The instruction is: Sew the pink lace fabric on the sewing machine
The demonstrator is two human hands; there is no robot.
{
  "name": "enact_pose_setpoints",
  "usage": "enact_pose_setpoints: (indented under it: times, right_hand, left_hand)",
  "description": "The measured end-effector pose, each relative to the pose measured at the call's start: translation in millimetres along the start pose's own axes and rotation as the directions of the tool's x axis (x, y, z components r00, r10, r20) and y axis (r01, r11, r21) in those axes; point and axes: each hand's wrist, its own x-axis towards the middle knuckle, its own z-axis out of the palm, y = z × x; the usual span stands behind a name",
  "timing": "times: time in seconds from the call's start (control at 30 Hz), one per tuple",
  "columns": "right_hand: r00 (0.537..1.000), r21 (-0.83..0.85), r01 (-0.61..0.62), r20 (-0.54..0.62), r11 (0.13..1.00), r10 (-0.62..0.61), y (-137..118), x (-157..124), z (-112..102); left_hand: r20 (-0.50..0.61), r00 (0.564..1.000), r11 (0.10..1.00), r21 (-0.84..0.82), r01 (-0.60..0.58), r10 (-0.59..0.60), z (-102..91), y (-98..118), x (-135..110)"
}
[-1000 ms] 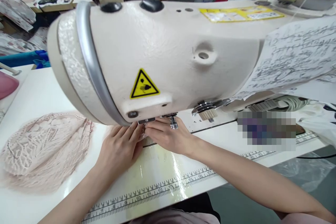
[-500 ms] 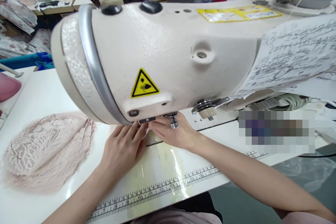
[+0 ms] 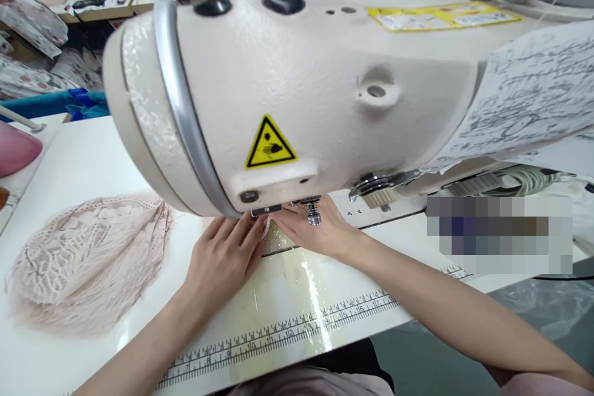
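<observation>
Under the needle end of the cream sewing machine (image 3: 306, 93), both of my hands rest on the bed. My left hand (image 3: 225, 253) is closed over a small piece of pale lace fabric (image 3: 266, 229), its bent fingers pressing it down. From the right, my right hand (image 3: 320, 229) reaches in with its fingers together at the same fabric. The machine head hides its fingertips, the needle and most of the cloth. Left of the hands, a crumpled pinkish lace piece (image 3: 93, 260) lies on the white table.
A printed ruler (image 3: 273, 334) runs along the table's front edge. Handwritten paper (image 3: 533, 86) hangs on the machine's right side. At the far left stands a pink rounded object (image 3: 16, 148). Coiled cable (image 3: 524, 182) lies behind the right arm. Other workstations fill the background.
The view has shifted slightly, so the machine appears further right and a little higher. Both hands keep nearly the same place beneath the machine head.
</observation>
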Motion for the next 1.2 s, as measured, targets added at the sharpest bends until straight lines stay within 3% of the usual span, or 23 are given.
enact_pose_setpoints:
  times: [0.1, 0.17, 0.47, 0.67, 0.9, 1.07, 1.2]
  right_hand:
    - [0.993, -0.151, 0.115, 0.019, 0.982, -0.114, -2, 0, 0]
    - [0.992, -0.223, 0.127, 0.004, 0.966, -0.13, -5, -1, 0]
    - [0.988, -0.311, 0.105, -0.075, 0.945, -0.135, -18, -6, 3]
    - [0.987, -0.259, 0.075, -0.118, 0.963, -0.109, -20, -7, 9]
    - [0.988, 0.01, 0.134, -0.079, 0.991, -0.133, -18, -3, 18]
    - [0.979, -0.002, 0.193, -0.07, 0.981, -0.193, -19, -6, 29]
    - [0.977, 0.008, 0.208, -0.048, 0.978, -0.207, -19, -10, 28]
  left_hand:
    - [-0.007, 0.996, 0.995, -0.049, -0.086, 0.086, -0.2, -4, -5]
    - [-0.003, 0.994, 0.991, -0.074, -0.113, 0.113, -0.2, -7, -7]
    - [-0.028, 0.999, 0.997, -0.066, -0.04, 0.038, -1.7, -10, -4]
    - [-0.026, 0.999, 0.997, -0.079, 0.024, -0.026, -1.5, -12, -6]
    - [-0.038, 0.999, 0.99, -0.137, 0.03, -0.035, -4.8, -11, -8]
    - [-0.074, 0.996, 0.991, -0.125, 0.038, -0.048, -3.4, -11, -7]
    - [-0.009, 1.0, 0.988, -0.152, 0.023, -0.024, -2.0, -13, -8]
